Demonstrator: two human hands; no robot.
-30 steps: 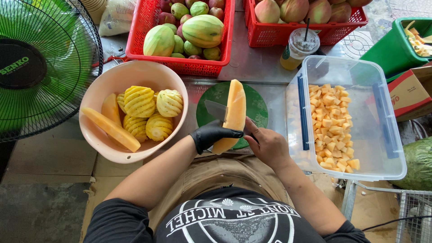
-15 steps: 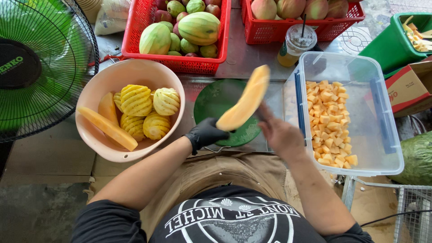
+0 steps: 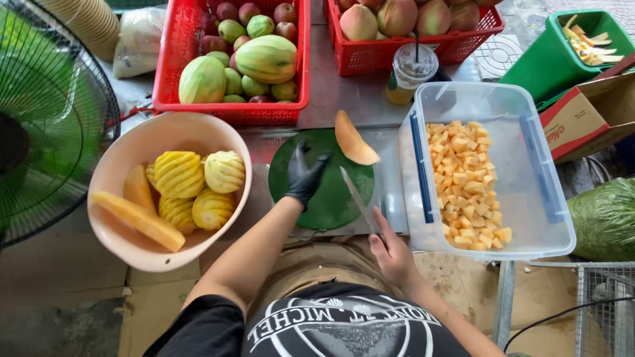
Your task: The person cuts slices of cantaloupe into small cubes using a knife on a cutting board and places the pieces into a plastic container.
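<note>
At frame centre, the black-gloved left hand (image 3: 305, 173) lies open on the round green cutting board (image 3: 327, 205), beside a peeled papaya slice (image 3: 354, 140). The bare right hand (image 3: 391, 248) grips a knife (image 3: 357, 197).

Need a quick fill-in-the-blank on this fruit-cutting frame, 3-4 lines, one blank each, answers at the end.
1. The left hand wears a ____ glove and rests on the round green cutting board.
2. The right hand holds a ____ by its handle.
3. The orange fruit wedge lies at the board's edge, touched by ____ hand.
4. The clear plastic tub holds fruit cut into small ____.

Missing words: black; knife; neither; cubes
</note>
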